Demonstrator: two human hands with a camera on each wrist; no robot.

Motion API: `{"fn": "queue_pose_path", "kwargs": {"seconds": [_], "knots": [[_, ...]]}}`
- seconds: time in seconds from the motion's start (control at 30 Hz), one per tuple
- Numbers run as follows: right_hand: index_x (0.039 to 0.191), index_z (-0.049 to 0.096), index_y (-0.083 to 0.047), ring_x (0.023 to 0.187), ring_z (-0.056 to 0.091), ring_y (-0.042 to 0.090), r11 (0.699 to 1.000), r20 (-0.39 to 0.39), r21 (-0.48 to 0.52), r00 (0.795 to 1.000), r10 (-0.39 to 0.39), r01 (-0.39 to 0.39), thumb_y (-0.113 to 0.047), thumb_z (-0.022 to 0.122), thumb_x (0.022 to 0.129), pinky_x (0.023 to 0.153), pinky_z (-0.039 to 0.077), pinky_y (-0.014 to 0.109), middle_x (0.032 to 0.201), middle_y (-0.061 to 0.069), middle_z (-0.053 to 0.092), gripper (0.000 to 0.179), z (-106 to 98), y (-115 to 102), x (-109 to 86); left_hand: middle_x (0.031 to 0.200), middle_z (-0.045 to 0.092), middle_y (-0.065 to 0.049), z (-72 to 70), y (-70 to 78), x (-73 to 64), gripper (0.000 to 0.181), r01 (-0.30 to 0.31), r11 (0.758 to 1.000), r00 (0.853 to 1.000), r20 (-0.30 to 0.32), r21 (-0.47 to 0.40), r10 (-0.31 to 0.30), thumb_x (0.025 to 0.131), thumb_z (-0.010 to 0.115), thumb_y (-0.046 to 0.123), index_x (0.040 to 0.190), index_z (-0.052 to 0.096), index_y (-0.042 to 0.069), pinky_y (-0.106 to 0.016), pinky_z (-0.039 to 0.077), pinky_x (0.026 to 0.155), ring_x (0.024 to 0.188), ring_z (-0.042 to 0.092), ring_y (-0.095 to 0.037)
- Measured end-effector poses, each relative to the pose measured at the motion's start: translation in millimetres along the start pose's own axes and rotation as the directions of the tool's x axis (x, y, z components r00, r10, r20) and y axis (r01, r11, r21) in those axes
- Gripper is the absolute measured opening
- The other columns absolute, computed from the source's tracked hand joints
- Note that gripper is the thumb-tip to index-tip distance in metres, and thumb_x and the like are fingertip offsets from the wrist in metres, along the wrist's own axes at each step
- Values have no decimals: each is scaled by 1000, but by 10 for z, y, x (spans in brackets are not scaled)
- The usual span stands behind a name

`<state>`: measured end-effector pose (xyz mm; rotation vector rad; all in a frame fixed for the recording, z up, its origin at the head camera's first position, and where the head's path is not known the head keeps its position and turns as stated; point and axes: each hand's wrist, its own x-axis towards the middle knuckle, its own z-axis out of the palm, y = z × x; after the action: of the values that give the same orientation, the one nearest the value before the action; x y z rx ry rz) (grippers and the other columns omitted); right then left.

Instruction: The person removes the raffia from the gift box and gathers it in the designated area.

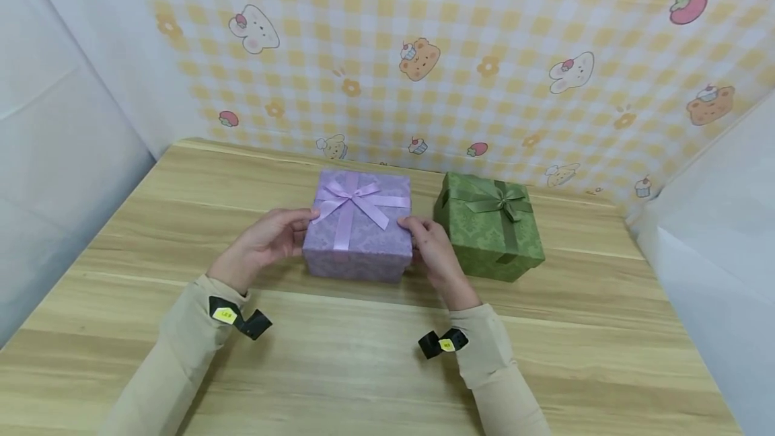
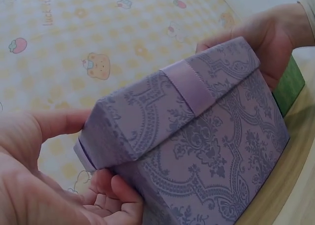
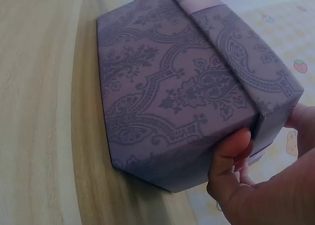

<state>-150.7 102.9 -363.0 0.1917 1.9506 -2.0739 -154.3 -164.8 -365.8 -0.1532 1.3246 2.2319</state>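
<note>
Item: checked cloth (image 2: 152, 18), pinkish lettering (image 2: 47, 9) running sideways; we read "luck", then a less clear second word seemingly ending "tie". Item: yellow label (image 1: 225, 315) on the left black wristband (image 1: 257, 324); characters too small for us to read. Item: yellow tag (image 1: 447, 345) on the right black wristband (image 1: 429, 344); likewise illegible to us.

A lidded purple damask-patterned box (image 2: 206, 141) is held by the left hand (image 2: 29, 185), lower left, and right hand (image 2: 275, 38), upper right.
</note>
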Motion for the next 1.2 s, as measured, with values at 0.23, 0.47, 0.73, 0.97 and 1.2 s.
{"fn": "queue_pose_path", "kwargs": {"seconds": [0.23, 0.47, 0.73, 0.97, 1.2], "knots": [[98, 61, -1, 56, 57, 10, 999, -22, -35, 1000, 1, -2, -30, 60, 87, 55, 45, 25, 65, 1, 62, 30, -46, -7, 16, 85, 67, -5, 23, -11, 18, 20, 30, 999, 999, 38, -35, -29, 95, 50, 10, 84, 66, 10, -37, 50, 72, 80, 61, -19], [96, 60, -4, 55, 56, 9, 1000, -28, -15, 999, 24, -25, -31, 58, 87, 54, 46, 25, 64, -1, 60, 29, -30, -16, 8, 88, 65, -5, 48, 5, 7, 14, 40, 999, 999, 11, -30, -40, 93, 54, 12, 85, 66, 10, -37, 49, 74, 83, 59, -19], [98, 58, -6, 59, 55, 10, 999, -30, -44, 999, 13, -14, -34, 55, 88, 55, 43, 25, 69, -1, 59, 29, -18, -54, -21, 89, 65, -4, 67, 23, 3, 13, 29, 999, 999, 20, -35, -28, 94, 54, 14, 88, 65, 11, -37, 46, 76, 86, 57, -18], [96, 59, -7, 63, 54, 9, 1000, -43, -4, 999, 9, -9, -34, 54, 89, 58, 42, 24, 72, -1, 59, 28, -12, -56, -23, 95, 61, -3, 98, 33, 5, 7, 29, 996, 999, 21, -83, -27, 93, 57, 16, 91, 62, 12, -37, 44, 79, 90, 54, -17], [96, 55, -8, 57, 46, 7, 998, -49, 49, 998, -35, 38, -33, 55, 90, 55, 36, 22, 66, -4, 52, 26, -21, -58, -12, 94, 59, -1, 131, 38, 21, 6, 12, 991, 1000, 25, -133, -9, 93, 57, 15, 91, 62, 14, -34, 42, 78, 90, 52, -17]]}}
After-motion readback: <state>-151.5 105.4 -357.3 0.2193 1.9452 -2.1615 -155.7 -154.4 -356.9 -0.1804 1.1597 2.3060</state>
